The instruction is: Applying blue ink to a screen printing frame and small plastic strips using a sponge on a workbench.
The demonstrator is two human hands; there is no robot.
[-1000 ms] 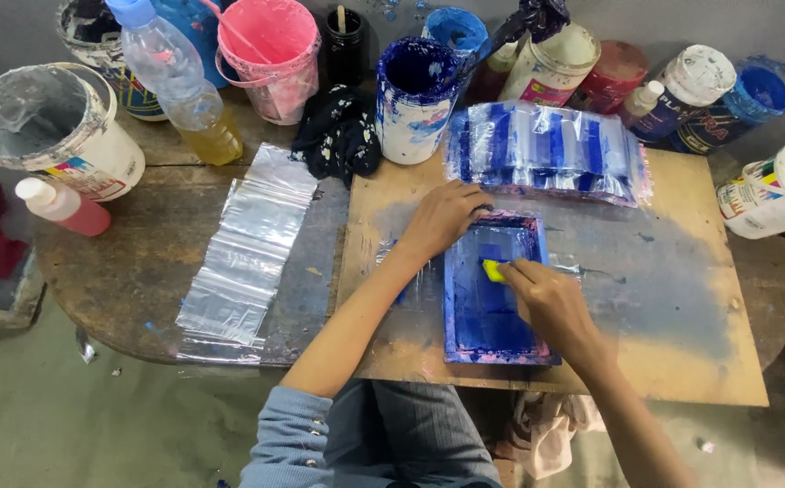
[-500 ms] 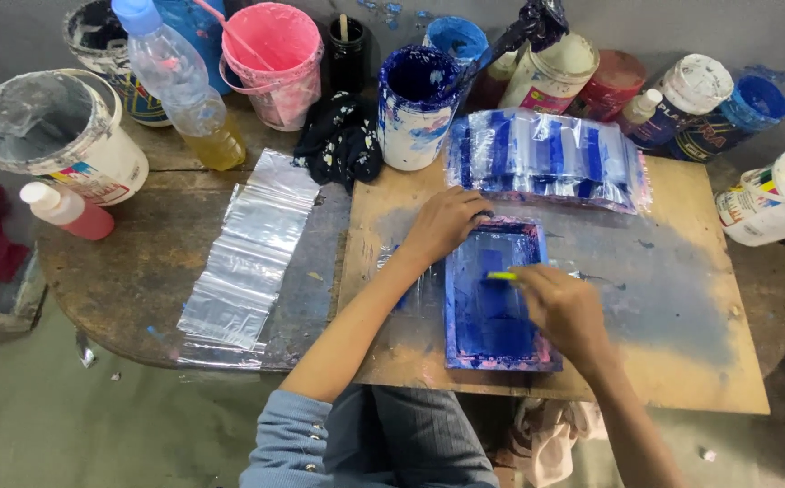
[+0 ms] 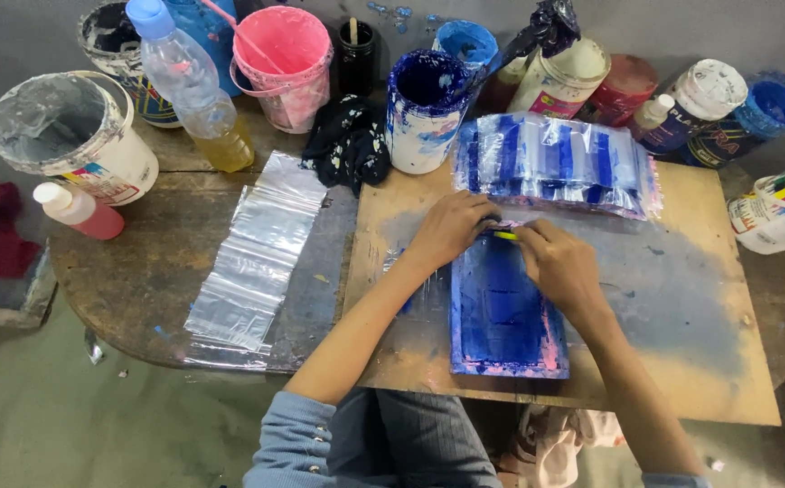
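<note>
The blue frame [image 3: 505, 312] is laid flat near the counter's front edge, steadied at its far end by the left hand [image 3: 451, 230]; the right hand [image 3: 559, 267] fingers are closed around a yellow scraper [image 3: 503, 235].

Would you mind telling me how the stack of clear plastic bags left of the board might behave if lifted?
The clear plastic bags look thin and wrinkled, so probably floppy and very light. Their glossy, overlapping layers may slide apart.

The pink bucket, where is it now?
In the head view, the pink bucket stands at the table's far edge, left of centre, between the plastic bottle and the blue-stained tub.
</note>
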